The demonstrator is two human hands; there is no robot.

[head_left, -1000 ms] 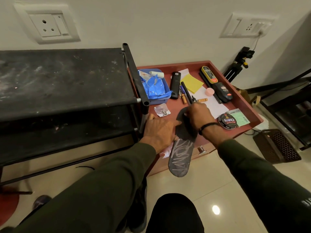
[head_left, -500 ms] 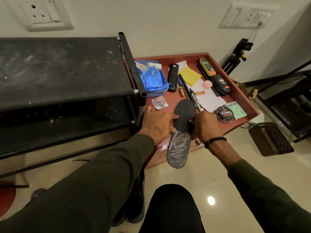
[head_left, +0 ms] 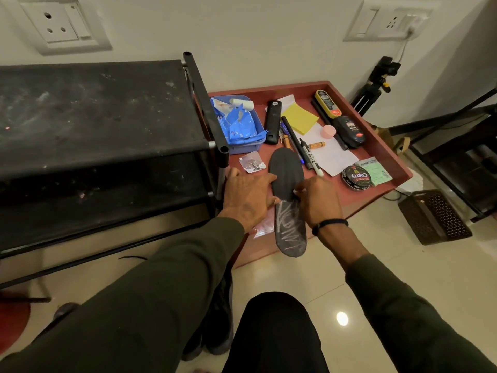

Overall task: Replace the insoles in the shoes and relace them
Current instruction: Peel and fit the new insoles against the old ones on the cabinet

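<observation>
Since a second ago your right hand (head_left: 320, 201) has drawn back from the far end of the insole (head_left: 288, 200) to its middle, and the toe end, covered before, now shows bare. That hand's fingers curl at the insole's right edge and appear to pinch it there. Your left hand (head_left: 248, 196) has stayed where it was, fingers straight and flat on the bench (head_left: 387, 160), its fingertips touching the insole's left edge. The insole itself has barely shifted: it lies lengthwise on the red bench, toe pointing away from you, its heel end with the pale scribbled marks hanging over the near edge above the floor.

Just beyond the toe lie a black marker (head_left: 310, 157) and several pens (head_left: 291, 141), the marker nearly touching the insole's right side. A small clear packet (head_left: 252, 163) sits just left of the toe. Farther back stand a blue tray (head_left: 242, 149) of crumpled blue wrappers, a black remote (head_left: 273, 122), a yellow notepad (head_left: 300, 118) and a pink cap (head_left: 328, 131). To the right of your right hand sits a round polish tin (head_left: 356, 177), with a green card (head_left: 375, 170) just beside it. A black shoe rack (head_left: 102, 125) stands against the bench's left side, close to your left hand.
</observation>
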